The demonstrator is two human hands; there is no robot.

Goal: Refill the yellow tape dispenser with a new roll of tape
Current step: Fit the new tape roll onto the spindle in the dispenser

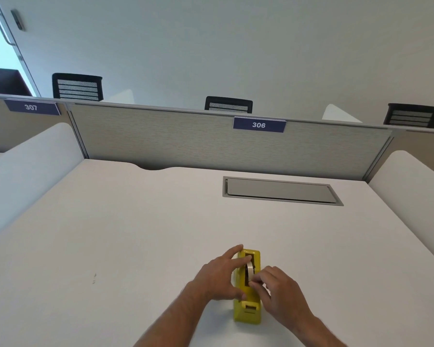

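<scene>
An open-plan office: a white laminate desk (135, 221) behind a grey fabric partition (161, 139) bearing blue numbered plates (259, 124), with black mesh-backed chairs (77, 86) beyond.

One head-worn wide-angle view looks forward and down (steeply) onto the near desk (135, 234).

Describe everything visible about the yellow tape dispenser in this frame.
The yellow tape dispenser looks like plastic and stands upright on the white desk, lengthwise away from the person. A tape roll sits in its open well. The left hand grips its left side; the right hand fingers the roll.
</scene>
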